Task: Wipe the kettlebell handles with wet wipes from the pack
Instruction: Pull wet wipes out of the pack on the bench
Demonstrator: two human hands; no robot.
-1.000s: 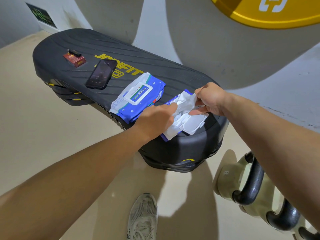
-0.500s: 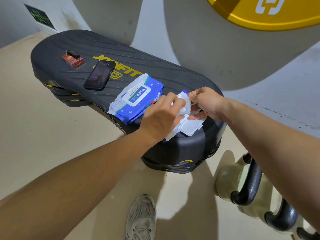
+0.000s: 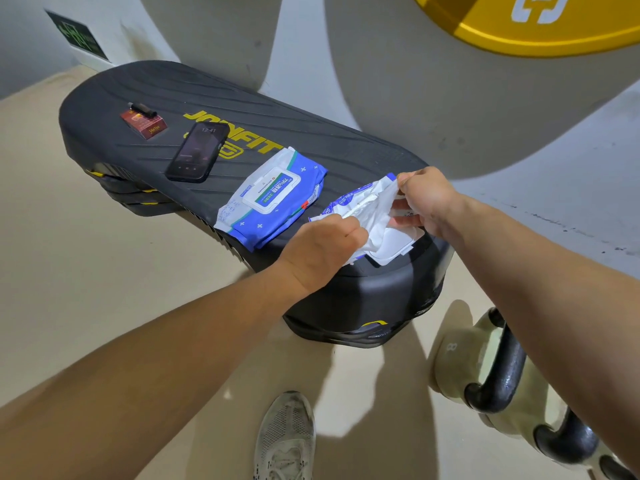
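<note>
An opened wet wipe pack (image 3: 391, 242) with its white lid flipped up lies at the near end of the black step platform (image 3: 363, 157). A white wet wipe (image 3: 375, 207) stretches out of it. My left hand (image 3: 322, 251) pinches the wipe's lower edge. My right hand (image 3: 427, 199) pinches its upper corner, raised above the pack. A second, closed blue-and-white wipe pack (image 3: 273, 197) lies just to the left. On the floor at lower right stand pale kettlebells; one (image 3: 460, 358) has a black handle (image 3: 502, 375), and another black handle (image 3: 568, 441) shows beside it.
A black phone (image 3: 197, 152) and a red cigarette box (image 3: 143, 124) with a dark lighter on top lie farther along the platform. My grey shoe (image 3: 285, 441) is on the beige floor below. A grey wall with a yellow disc (image 3: 519, 26) rises behind.
My right hand has lifted up and to the right, and the wipe has been drawn out between both hands. My left hand has slipped lower along the wipe.
</note>
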